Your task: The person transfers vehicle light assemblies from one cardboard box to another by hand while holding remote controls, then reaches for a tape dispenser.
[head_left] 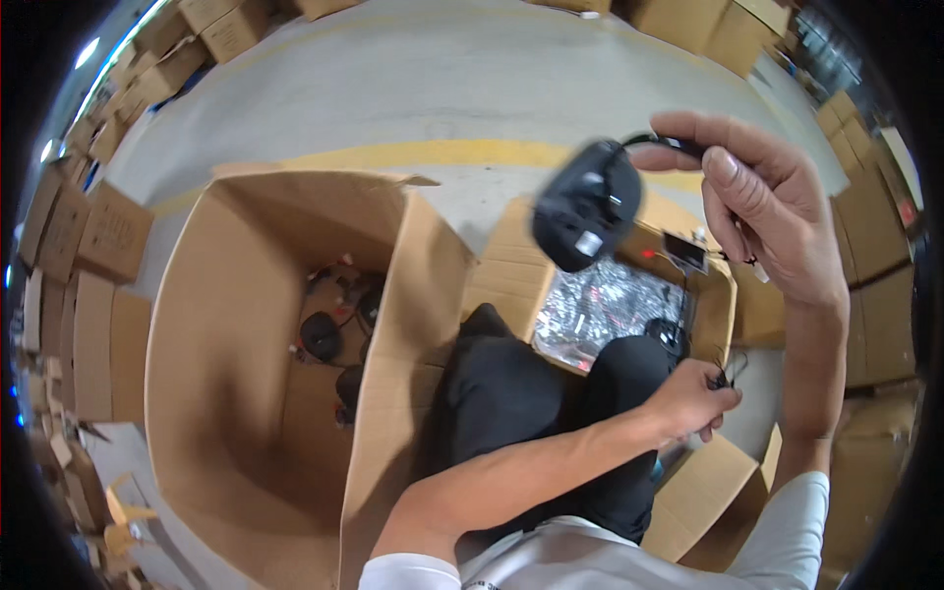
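My right hand is raised, its thumb and fingers pinching a black cable. From it hangs a black rounded device with a small white label, slightly blurred, above the smaller carton. Lower down, my left hand is closed around a thin black wire beside my knee. Between the hands, a small dark flat panel is at the carton's edge, near a red light. Another black piece rests by the clear crinkled plastic wrap inside that smaller open carton.
A tall open carton stands at my left, with several black devices and loose wires at its bottom. Cardboard flaps stick out near my right leg. Stacked boxes line both sides. A yellow stripe crosses the grey floor ahead.
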Available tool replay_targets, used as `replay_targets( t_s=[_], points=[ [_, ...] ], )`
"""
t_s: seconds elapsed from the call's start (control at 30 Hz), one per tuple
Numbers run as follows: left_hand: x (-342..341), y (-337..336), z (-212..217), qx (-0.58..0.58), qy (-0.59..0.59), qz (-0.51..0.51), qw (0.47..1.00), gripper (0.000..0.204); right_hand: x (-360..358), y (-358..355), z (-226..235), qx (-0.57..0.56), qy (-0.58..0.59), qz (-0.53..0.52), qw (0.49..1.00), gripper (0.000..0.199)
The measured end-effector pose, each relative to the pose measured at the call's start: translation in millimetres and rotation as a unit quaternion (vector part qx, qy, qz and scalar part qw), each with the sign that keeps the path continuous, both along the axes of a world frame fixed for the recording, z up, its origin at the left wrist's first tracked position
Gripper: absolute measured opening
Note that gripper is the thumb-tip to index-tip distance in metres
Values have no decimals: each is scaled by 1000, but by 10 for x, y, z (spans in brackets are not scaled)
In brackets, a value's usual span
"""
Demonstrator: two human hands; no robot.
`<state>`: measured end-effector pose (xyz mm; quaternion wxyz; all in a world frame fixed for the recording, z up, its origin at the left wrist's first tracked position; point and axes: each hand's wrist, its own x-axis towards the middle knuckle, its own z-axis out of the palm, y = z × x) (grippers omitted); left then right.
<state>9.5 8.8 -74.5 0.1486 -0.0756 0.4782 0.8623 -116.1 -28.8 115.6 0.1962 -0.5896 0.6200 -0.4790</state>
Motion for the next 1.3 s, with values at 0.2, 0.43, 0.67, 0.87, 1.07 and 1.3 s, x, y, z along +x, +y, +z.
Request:
replay_targets(
  t_s=[0.2, 0.43, 0.67, 0.87, 1.07, 1.3],
  points=[
    [-118, 58, -148, -9, 9, 38, 999, 30, 992, -1137, 203, -76, 183, 140, 970, 19],
    [20, 198, 124, -16, -34, 16, 999, 33, 1419, -1875, -496, -22, 502, 277, 819, 20],
    [-27, 547, -25, 17, 2, -5, 1000, 37, 1109, -1586, -1006, -190, 571, 351, 717, 20],
    [130, 239, 212, -43, -47, -60, 996, 36, -1134, -762, -1768, 68, 151, -72, 984, 30],
    [164, 183, 277, -23, -23, -8, 999, 43, -3089, 1622, -4630, 524, 207, -344, 752, 56],
    [-66, 309, 246, -27, -6, -27, 999, 44, -2761, 2082, -4853, 404, -46, -440, 801, 45]
  ],
)
